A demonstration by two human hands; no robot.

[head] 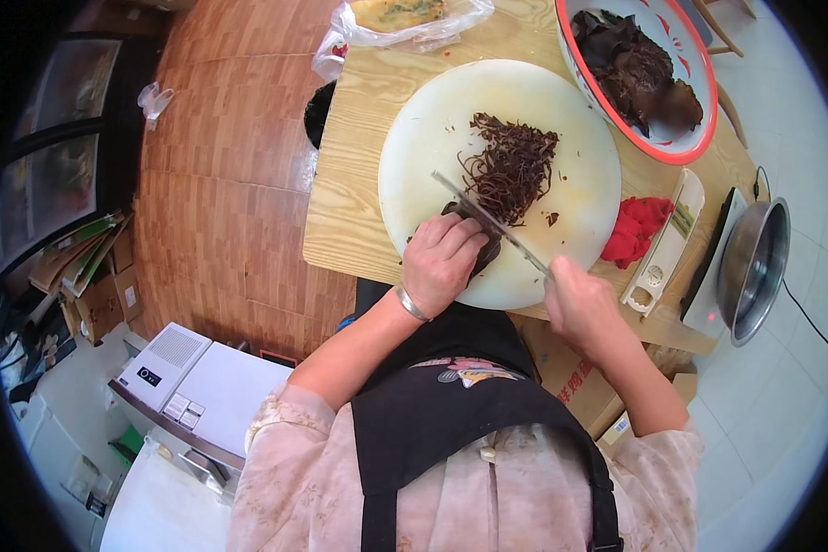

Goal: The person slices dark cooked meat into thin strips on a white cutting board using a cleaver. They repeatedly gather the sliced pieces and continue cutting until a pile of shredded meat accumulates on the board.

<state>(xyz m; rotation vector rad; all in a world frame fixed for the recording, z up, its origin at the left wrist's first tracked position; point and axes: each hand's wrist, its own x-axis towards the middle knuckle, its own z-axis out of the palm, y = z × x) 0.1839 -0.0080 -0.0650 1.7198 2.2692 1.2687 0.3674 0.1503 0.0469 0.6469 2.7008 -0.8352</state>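
On the round white cutting board (414,131), my left hand (444,261) presses down on a dark, leafy piece of food, possibly wood ear fungus (486,257), with its fingers curled beside the blade. My right hand (583,300) grips the handle of a kitchen knife (486,217), seen almost edge-on, its blade crossing the dark piece. Beyond the blade lies a heap of thin dark brown shreds (514,162), with small bits scattered around it. Part of the dark piece is hidden under my left hand.
A red-rimmed enamel basin (711,117) with more dark pieces stands at the upper right. Right of the board are a red cloth (636,231), a white mandoline slicer (669,238) and a steel bowl (752,272) on a scale. A plastic bag with flatbread (400,15) lies at the table's far edge.
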